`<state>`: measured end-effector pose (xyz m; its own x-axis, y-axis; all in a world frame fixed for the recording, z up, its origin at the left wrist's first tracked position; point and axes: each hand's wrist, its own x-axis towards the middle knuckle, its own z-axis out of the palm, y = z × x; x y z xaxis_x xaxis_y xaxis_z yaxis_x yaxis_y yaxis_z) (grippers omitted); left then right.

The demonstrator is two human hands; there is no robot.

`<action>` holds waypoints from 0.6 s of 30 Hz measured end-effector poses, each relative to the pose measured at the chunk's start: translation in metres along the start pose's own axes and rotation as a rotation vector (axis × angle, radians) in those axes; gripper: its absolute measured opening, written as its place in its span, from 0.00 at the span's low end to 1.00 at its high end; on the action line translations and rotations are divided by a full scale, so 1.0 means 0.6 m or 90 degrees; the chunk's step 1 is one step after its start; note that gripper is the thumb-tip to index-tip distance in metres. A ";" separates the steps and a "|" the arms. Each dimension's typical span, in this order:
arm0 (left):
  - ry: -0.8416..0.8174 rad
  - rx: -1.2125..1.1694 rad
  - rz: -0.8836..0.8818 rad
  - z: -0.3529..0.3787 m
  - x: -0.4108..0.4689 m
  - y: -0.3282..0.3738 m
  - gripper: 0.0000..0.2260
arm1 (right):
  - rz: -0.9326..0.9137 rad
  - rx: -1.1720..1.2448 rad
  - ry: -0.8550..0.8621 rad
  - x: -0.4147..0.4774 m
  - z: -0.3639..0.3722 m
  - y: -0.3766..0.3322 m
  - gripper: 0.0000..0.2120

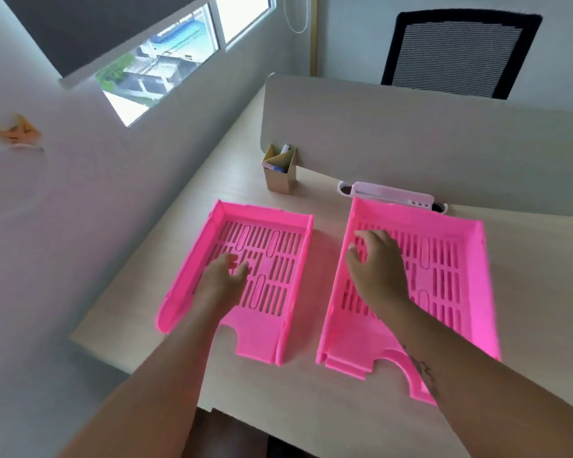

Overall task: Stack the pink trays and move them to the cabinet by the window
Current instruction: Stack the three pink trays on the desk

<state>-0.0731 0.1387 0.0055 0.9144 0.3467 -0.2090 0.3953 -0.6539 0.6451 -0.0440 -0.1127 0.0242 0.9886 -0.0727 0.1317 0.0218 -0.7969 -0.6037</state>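
Note:
Two pink slotted trays lie side by side on a pale wooden desk (311, 408). The left tray (278, 259) is a single one. The right tray (444, 259) looks like two nested, since a second front lip shows under it. My left hand (225, 276) hovers over the left tray's floor, fingers apart, holding nothing. My right hand (374, 262) hangs over the right tray's left half, fingers spread and curled down, gripping nothing. No cabinet is in view.
A cardboard pen holder (280, 170) stands behind the left tray. A white plastic organiser (394, 196) sits against the desk divider (411, 143). A black mesh chair (457, 51) is beyond the divider. The window (166, 61) is on the left wall.

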 end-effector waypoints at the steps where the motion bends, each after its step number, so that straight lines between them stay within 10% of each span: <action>1: 0.027 0.026 -0.007 -0.022 0.003 -0.028 0.16 | -0.017 0.023 -0.032 -0.001 0.023 -0.033 0.16; 10: -0.002 0.090 -0.162 -0.120 0.011 -0.216 0.24 | 0.189 0.086 -0.183 -0.056 0.185 -0.125 0.28; 18: -0.009 0.083 -0.117 -0.114 0.025 -0.250 0.07 | 0.382 0.137 -0.235 -0.074 0.239 -0.099 0.17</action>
<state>-0.1245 0.2880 -0.0441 0.8269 0.4593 -0.3245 0.5622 -0.6621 0.4955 -0.0677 0.0237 -0.0584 0.8245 -0.2232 -0.5199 -0.5476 -0.5457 -0.6342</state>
